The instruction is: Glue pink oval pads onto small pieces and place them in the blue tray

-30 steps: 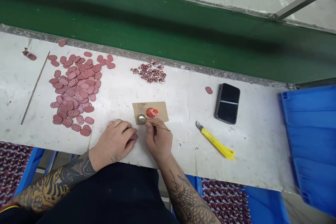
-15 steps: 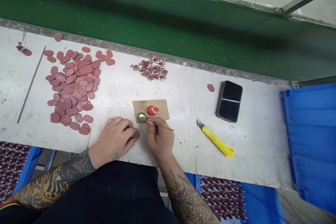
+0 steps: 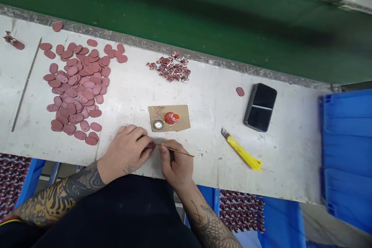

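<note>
My left hand (image 3: 126, 151) rests on the white table (image 3: 209, 97) near its front edge, fingers curled down onto a small pink oval piece (image 3: 151, 145). My right hand (image 3: 176, 162) pinches a thin wooden stick (image 3: 177, 150) whose tip touches that piece. Just beyond lies a brown card (image 3: 182, 122) with a red blob (image 3: 172, 117), a round metal cap (image 3: 158, 124) and small gold beads.
A large heap of pink oval pieces (image 3: 77, 85) covers the table's left. A small pile of shiny scraps (image 3: 171, 67) lies at the back. A yellow utility knife (image 3: 242, 155), a black phone (image 3: 260, 107), a blue bin (image 3: 347, 151) and a green belt (image 3: 186, 11) are around.
My right hand drew the stick back from the metal cap on the card to the pink piece under my left fingers. The view shifted downward a little.
</note>
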Motion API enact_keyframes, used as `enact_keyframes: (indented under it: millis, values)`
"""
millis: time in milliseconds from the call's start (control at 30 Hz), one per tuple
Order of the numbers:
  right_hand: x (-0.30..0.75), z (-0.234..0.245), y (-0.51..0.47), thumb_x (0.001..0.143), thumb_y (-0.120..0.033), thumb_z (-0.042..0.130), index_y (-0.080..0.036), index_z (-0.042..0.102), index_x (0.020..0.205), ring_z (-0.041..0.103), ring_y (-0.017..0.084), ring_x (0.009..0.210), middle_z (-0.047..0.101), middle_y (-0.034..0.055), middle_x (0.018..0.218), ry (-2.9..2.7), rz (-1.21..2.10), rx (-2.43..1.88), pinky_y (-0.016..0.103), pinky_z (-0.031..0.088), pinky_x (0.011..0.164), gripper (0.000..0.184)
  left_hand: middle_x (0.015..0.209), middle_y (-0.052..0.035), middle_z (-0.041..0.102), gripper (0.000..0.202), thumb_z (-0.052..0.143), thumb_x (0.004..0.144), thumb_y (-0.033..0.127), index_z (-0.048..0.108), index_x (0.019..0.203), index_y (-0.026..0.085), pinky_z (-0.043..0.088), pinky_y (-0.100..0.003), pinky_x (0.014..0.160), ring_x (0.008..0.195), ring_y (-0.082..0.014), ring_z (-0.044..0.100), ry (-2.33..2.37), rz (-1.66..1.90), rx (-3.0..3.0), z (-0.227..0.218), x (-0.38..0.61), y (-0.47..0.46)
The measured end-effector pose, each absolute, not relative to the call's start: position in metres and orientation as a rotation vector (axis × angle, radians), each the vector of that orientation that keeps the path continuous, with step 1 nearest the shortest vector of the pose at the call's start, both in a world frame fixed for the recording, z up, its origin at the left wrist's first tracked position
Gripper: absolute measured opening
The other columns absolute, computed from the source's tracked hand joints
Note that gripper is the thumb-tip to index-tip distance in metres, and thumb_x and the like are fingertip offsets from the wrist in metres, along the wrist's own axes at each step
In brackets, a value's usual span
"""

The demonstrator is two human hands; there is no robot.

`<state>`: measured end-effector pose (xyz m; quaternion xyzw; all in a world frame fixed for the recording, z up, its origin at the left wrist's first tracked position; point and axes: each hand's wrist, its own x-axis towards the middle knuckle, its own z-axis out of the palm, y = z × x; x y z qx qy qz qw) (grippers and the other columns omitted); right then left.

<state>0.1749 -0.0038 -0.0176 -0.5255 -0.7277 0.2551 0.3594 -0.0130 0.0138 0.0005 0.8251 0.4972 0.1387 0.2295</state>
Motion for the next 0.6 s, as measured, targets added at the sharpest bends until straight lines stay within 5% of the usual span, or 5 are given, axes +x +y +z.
enact_keyframes:
  millis: [600]
  values:
    - [0.1759, -0.0199, -0.0039, 0.097, -0.023, 0.051, -0.022, 0.059, 0.093, 0.069, 0.019, 0.077, 0.071, 0.0044, 0.084, -1.857, 0.734, -1.442, 0.032, 0.057, 0.068, 0.009, 0.097, -0.0052, 0.063, 0.014, 0.055, 0.096, 0.031, 0.065, 0.094, 0.022, 0.040, -0.043, 0.080, 0.094, -0.0241, 0.054, 1.387, 0.337, 2.283, 0.0010, -0.0128, 0.0136]
